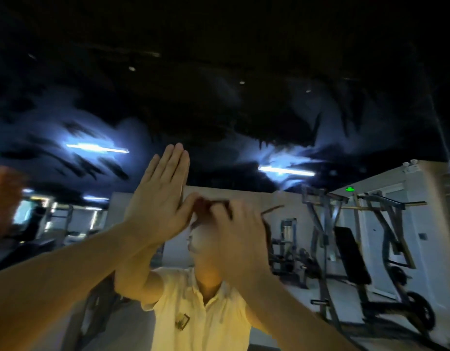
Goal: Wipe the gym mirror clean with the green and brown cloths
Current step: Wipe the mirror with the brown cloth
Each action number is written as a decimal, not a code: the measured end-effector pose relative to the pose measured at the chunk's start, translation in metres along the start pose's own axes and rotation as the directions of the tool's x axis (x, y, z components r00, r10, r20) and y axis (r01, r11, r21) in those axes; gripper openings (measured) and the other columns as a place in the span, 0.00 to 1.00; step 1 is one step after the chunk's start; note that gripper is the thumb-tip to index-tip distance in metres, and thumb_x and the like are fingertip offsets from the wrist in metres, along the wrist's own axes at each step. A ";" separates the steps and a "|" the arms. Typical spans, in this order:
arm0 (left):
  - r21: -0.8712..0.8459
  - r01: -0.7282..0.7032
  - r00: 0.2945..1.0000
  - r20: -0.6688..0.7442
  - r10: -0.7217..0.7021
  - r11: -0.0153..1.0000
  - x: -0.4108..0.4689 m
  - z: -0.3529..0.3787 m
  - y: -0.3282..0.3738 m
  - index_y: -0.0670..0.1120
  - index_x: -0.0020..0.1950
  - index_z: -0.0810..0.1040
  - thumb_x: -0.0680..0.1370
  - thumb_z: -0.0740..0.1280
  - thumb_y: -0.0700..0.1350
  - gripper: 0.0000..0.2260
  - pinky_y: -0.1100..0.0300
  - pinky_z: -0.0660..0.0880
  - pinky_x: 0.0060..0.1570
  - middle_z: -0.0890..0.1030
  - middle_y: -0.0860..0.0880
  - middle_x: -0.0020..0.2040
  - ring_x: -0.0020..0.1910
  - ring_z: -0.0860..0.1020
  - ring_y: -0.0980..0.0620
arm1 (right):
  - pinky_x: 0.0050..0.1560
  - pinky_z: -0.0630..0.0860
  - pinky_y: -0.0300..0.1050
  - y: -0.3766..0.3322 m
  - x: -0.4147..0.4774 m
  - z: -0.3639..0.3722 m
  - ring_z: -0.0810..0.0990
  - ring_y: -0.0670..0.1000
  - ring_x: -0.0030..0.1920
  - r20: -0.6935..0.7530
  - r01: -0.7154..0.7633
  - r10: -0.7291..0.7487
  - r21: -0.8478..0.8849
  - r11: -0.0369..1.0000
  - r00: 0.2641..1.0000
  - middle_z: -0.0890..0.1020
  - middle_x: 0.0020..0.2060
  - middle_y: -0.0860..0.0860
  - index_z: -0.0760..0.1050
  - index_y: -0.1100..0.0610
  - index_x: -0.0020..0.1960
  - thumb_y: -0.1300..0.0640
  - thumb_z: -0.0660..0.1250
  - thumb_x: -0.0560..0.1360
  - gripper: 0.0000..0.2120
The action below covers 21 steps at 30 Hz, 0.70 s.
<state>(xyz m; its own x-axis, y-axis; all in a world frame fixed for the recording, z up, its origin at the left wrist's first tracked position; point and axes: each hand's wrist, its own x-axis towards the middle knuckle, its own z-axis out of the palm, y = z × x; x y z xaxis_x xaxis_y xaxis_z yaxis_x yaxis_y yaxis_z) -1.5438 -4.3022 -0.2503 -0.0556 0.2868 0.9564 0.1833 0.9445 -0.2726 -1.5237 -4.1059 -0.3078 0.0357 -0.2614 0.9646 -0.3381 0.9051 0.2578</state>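
The mirror (219,110) fills the whole view, and cloudy streaks spread across its upper half around two reflected strip lights (97,147). The left hand (158,196) lies near the mirror's middle, a little toward its left edge. It is flat with the fingers straight and pressed together pointing upward and the thumb spread toward the right, and it holds nothing. Just beside it, with the thumb tip touching or nearly touching, the right hand (234,231) is blurred by motion. Its fingers are curled round the brown cloth (206,206), which is bunched above the knuckles. A darker strip of the cloth trails off toward the mirror's right edge and hangs down past the wrist. Whether the cloth is pressed to the glass at this moment cannot be told through the blur. Both bare forearms rise from the lower corners of the view and meet at the centre. Behind them the glass reflects the person's pale yellow shirt (201,320), which has a small badge on the chest. Toward the mirror's right edge it reflects a weight bench machine (353,254) and a green sign (349,189) over a pale door. At the mirror's left edge there is an orange-brown blur (4,198), too smeared to name.
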 end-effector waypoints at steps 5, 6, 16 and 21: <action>0.020 -0.123 0.972 0.202 0.116 0.992 -0.012 -0.027 -0.029 0.45 0.84 0.44 0.83 0.45 0.63 0.35 0.44 0.51 0.82 0.44 0.46 0.85 0.84 0.42 0.50 | 0.53 0.82 0.53 0.016 -0.025 -0.010 0.79 0.53 0.52 0.187 0.501 -0.499 0.041 0.864 0.846 0.78 0.54 0.51 0.72 0.47 0.58 0.46 0.71 0.70 0.19; 0.028 -0.109 0.967 0.233 0.100 0.994 -0.016 -0.031 -0.028 0.45 0.84 0.44 0.82 0.45 0.64 0.37 0.44 0.51 0.82 0.44 0.46 0.85 0.84 0.42 0.49 | 0.55 0.81 0.55 0.021 -0.016 -0.012 0.79 0.55 0.54 0.196 0.498 -0.489 0.000 0.867 0.850 0.78 0.55 0.52 0.74 0.47 0.59 0.47 0.77 0.66 0.24; 0.227 -0.133 0.981 0.169 0.095 0.965 -0.072 -0.063 -0.041 0.38 0.82 0.59 0.79 0.57 0.59 0.37 0.44 0.56 0.78 0.59 0.39 0.82 0.82 0.57 0.41 | 0.66 0.68 0.59 0.001 0.141 -0.004 0.71 0.60 0.65 -0.081 -0.141 0.137 -0.054 0.988 0.987 0.72 0.66 0.56 0.72 0.50 0.68 0.56 0.70 0.74 0.22; 0.157 0.062 0.985 0.148 -0.086 0.986 -0.077 -0.071 -0.094 0.40 0.82 0.60 0.79 0.57 0.61 0.37 0.42 0.61 0.78 0.61 0.41 0.82 0.82 0.58 0.43 | 0.61 0.74 0.62 -0.086 0.015 0.030 0.76 0.58 0.60 0.070 0.245 -0.255 0.121 0.962 0.964 0.73 0.60 0.55 0.71 0.50 0.62 0.45 0.70 0.71 0.22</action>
<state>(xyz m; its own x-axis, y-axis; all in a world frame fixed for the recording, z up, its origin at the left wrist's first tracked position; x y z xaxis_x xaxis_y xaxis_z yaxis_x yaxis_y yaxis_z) -1.4869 -4.4243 -0.2910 -0.2162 0.2254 0.9500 0.0230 0.9739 -0.2258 -1.5219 -4.1978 -0.3170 0.0546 -0.5063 0.8606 -0.4304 0.7658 0.4778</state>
